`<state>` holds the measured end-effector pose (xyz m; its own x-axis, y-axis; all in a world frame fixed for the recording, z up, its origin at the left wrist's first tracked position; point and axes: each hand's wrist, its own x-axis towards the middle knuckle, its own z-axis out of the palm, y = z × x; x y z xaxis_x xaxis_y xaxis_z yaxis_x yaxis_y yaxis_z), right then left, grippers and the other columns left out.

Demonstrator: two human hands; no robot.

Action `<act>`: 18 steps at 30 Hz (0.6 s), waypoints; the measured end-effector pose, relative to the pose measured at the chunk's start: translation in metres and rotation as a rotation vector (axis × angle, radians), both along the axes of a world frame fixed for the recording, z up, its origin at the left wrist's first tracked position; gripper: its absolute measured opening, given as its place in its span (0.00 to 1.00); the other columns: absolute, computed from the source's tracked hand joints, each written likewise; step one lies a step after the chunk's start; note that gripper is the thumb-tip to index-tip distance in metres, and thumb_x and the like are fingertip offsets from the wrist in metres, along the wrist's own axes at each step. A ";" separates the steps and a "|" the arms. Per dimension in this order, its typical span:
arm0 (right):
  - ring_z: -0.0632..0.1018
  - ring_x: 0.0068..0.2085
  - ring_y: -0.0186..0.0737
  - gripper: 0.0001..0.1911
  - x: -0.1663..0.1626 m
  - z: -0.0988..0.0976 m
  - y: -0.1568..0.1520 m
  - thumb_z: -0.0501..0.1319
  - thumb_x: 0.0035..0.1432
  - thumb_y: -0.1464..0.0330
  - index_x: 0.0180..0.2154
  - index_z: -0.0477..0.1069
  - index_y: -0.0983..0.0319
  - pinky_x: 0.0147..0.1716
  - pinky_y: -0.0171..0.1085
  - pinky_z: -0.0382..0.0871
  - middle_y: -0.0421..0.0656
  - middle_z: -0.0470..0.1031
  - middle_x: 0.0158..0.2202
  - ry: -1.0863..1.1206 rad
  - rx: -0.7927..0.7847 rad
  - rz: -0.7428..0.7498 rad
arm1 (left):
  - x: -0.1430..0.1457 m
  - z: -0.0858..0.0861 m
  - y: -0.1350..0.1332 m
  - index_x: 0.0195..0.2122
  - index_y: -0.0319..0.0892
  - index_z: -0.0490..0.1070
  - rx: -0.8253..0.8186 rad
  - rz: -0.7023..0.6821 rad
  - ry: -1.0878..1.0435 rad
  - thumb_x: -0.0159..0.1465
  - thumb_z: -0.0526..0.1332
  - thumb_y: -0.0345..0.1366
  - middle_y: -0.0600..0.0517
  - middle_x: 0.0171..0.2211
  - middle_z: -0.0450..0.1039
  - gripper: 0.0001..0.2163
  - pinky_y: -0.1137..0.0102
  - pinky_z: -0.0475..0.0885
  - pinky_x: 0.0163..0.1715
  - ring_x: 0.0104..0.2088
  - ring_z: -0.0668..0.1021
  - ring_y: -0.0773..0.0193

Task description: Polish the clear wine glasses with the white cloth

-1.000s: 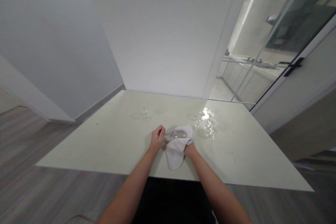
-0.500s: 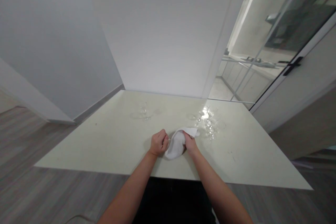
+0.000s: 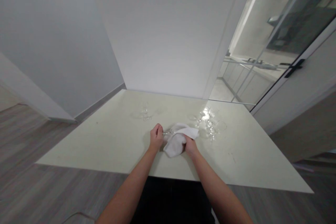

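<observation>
I have wide worktop [image 3: 86, 143] left of my left hand [image 3: 156, 138], whose fingers grip a glass [image 3: 166, 133] at its stem end. A white cloth [image 3: 174, 146], gripped in my right hand [image 3: 190, 145], partly covers it; clustered glassware [image 3: 209, 123] sits well inside the right edge.

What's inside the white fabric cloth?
A clear stemmed glass: its thin stem shows between the left hand and the white fabric cloth. The part further in is covered by cloth; its other end is hidden in that hand.
</observation>
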<state>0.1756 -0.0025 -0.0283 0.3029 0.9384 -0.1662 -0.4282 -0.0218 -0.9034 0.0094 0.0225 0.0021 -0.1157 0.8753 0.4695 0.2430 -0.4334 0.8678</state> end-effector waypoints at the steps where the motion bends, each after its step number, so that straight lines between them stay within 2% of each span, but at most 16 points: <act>1: 0.79 0.45 0.49 0.18 -0.001 0.002 0.000 0.65 0.42 0.58 0.36 0.76 0.60 0.46 0.46 0.73 0.44 0.81 0.38 0.035 -0.001 -0.007 | 0.000 0.000 0.001 0.22 0.43 0.56 -0.022 0.003 -0.034 0.67 0.48 0.42 0.56 0.19 0.55 0.16 0.70 0.57 0.23 0.22 0.62 0.66; 3: 0.79 0.42 0.48 0.17 -0.001 0.007 -0.001 0.65 0.43 0.58 0.35 0.75 0.61 0.42 0.44 0.74 0.45 0.81 0.36 0.062 0.004 0.031 | 0.000 0.000 0.000 0.22 0.43 0.56 -0.041 -0.027 -0.067 0.67 0.48 0.44 0.56 0.19 0.55 0.16 0.70 0.57 0.23 0.22 0.61 0.67; 6: 0.80 0.40 0.48 0.16 0.001 0.014 -0.006 0.67 0.41 0.61 0.34 0.75 0.62 0.41 0.43 0.74 0.46 0.81 0.34 0.030 0.049 0.257 | -0.003 -0.001 -0.007 0.23 0.43 0.56 0.018 -0.114 -0.017 0.66 0.49 0.46 0.55 0.20 0.55 0.17 0.70 0.57 0.24 0.22 0.61 0.67; 9: 0.80 0.38 0.49 0.15 0.004 0.018 -0.013 0.66 0.43 0.59 0.31 0.75 0.63 0.40 0.44 0.73 0.46 0.80 0.31 -0.007 0.003 0.422 | -0.007 -0.001 -0.014 0.22 0.43 0.56 0.112 -0.154 0.052 0.66 0.49 0.47 0.55 0.20 0.55 0.17 0.68 0.57 0.24 0.22 0.61 0.66; 11: 0.79 0.37 0.48 0.14 0.006 0.020 -0.015 0.66 0.44 0.59 0.30 0.75 0.63 0.41 0.44 0.73 0.46 0.80 0.29 -0.070 -0.010 0.448 | -0.009 0.000 -0.016 0.22 0.44 0.56 0.147 -0.161 0.078 0.66 0.49 0.46 0.54 0.20 0.55 0.17 0.68 0.56 0.24 0.22 0.61 0.65; 15: 0.79 0.39 0.46 0.12 0.011 0.022 -0.015 0.67 0.44 0.62 0.31 0.75 0.62 0.45 0.44 0.71 0.44 0.80 0.31 -0.252 0.164 0.498 | -0.011 0.000 -0.015 0.22 0.44 0.55 0.163 -0.178 0.087 0.67 0.47 0.46 0.54 0.20 0.55 0.18 0.67 0.56 0.24 0.22 0.62 0.65; 18: 0.78 0.38 0.44 0.12 0.014 0.022 -0.014 0.67 0.44 0.61 0.31 0.75 0.61 0.47 0.46 0.71 0.43 0.80 0.30 -0.327 0.225 0.520 | -0.011 -0.001 -0.013 0.22 0.44 0.55 0.132 -0.182 0.093 0.67 0.46 0.46 0.54 0.20 0.55 0.18 0.67 0.56 0.24 0.22 0.62 0.65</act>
<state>0.1899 -0.0167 -0.0063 -0.1982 0.9773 0.0748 -0.1154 0.0525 -0.9919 -0.0015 0.0090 0.0008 0.0874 0.8082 0.5823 0.2265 -0.5854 0.7785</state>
